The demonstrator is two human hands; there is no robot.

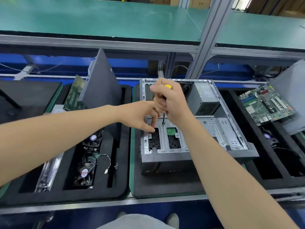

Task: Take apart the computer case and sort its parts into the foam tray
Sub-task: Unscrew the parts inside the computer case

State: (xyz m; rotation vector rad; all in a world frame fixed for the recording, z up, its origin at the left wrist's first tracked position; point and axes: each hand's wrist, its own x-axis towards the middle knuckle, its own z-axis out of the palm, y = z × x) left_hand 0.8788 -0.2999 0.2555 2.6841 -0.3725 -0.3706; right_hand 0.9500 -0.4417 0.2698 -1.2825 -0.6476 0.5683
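The open computer case point(212, 129) lies on its side on a black foam mat in the middle. My right hand point(171, 103) grips a screwdriver point(168, 86) with a yellow-capped handle, held upright, its tip on the metal drive cage point(209, 128). My left hand point(140, 116) reaches in from the left, its fingertips on the cage's left edge beside the shaft. A grey power supply point(204, 98) sits in the case's far corner. The black foam tray point(122, 164) on the left holds fans point(85, 172), a green circuit board point(74, 95) and a dark side panel point(102, 86) standing on edge.
Another foam tray point(247, 162) on the right carries a motherboard point(265, 104) and a grey panel point(290, 96). A green-topped shelf point(99, 20) on an aluminium frame runs overhead behind. The bench's front rail point(115, 202) runs below the trays.
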